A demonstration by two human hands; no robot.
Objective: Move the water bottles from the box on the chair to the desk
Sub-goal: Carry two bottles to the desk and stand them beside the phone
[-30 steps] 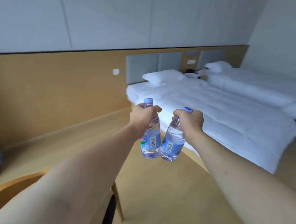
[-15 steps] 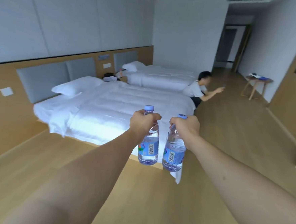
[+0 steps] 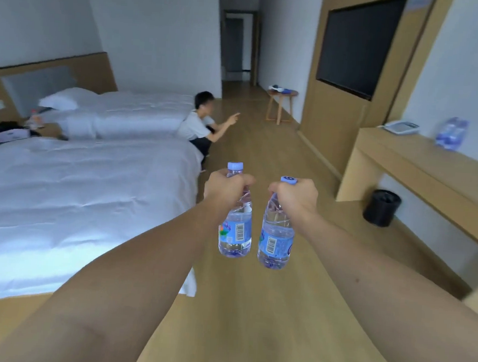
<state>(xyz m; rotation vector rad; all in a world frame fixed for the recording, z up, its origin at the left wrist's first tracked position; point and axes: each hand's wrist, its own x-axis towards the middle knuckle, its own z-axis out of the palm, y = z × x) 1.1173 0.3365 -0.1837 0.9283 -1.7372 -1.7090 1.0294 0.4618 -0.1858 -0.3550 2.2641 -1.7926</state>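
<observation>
While both bare arms reach forward at chest height, the left hand (image 3: 226,187) is closed around the neck of one water bottle (image 3: 235,231), whose pale blue cap stands clear above the fingers. At 3 o'clock from it, the right hand (image 3: 294,197) is closed around the neck of a second water bottle (image 3: 276,244), its cap just visible at the top of the fist. Both bottles hang upright over the wooden floor (image 3: 250,323), close together but apart, each showing a blue label with a barcode.

At 9 o'clock from the hands lies a near bed (image 3: 75,197) with white bedding; a second bed (image 3: 129,116) lies beyond it at about 11 o'clock. A seated person in a white shirt (image 3: 199,124) is on the floor at the foot of that far bed, at 12 o'clock, one arm pointing to the right.

At 2 o'clock stands the wooden desk (image 3: 420,165) along the wall, carrying a white telephone (image 3: 401,126) and a blurred cluster of bottles on the desk (image 3: 452,133). A black waste bin (image 3: 381,207) sits on the floor beneath the desk. Above and beyond, at 1 o'clock, a dark television (image 3: 358,42) is set in a wooden panel, with a small round side table (image 3: 281,99) farther down the room.
</observation>
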